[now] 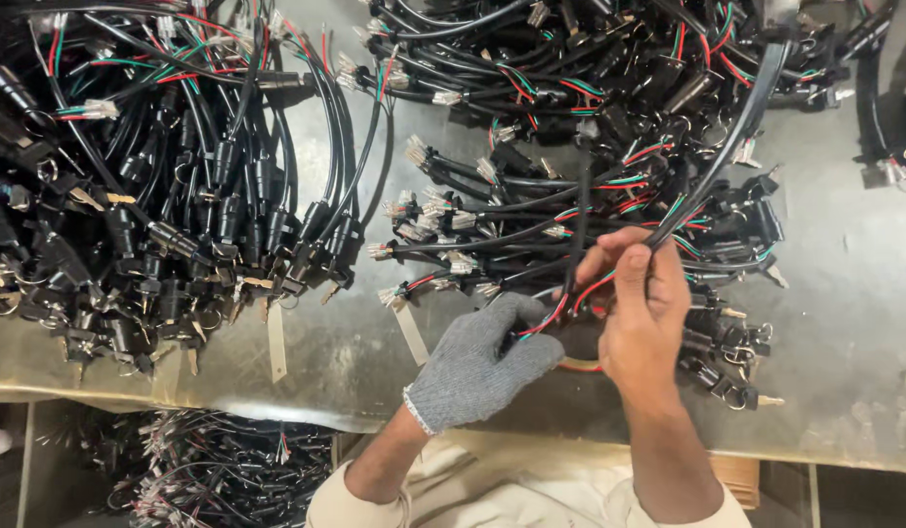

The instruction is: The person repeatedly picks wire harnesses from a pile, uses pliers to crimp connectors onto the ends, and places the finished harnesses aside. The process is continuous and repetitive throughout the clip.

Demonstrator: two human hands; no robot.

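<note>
at the near edge of the tabletop [844, 323], the left hand [482, 362], in a grey knit glove, was curled shut around the black end of a cable [580, 220], its fingers closed over the part where red and green wires [551, 315] came out. the right hand [643, 313], bare, was pinched on the same wires, thumb and forefinger closed on a red strand, the other fingers loosely bent above. the cable itself rose from between the hands into the right-hand heap [609, 127], so it lay partly tangled with its neighbours.

the risk, as it looked, lay in that tangle: a pull could have dragged other cables off the heap, or snagged a white connector [463, 264] and strained its thin wires. the pinch on one red strand could also have tugged it loose from its fitting if the glove hand had slipped.

further left sat a second heap [169, 196] of like cables with keys, well apart from the hands. below the tabletop's edge, more cables [218, 469] filled a bin.
</note>
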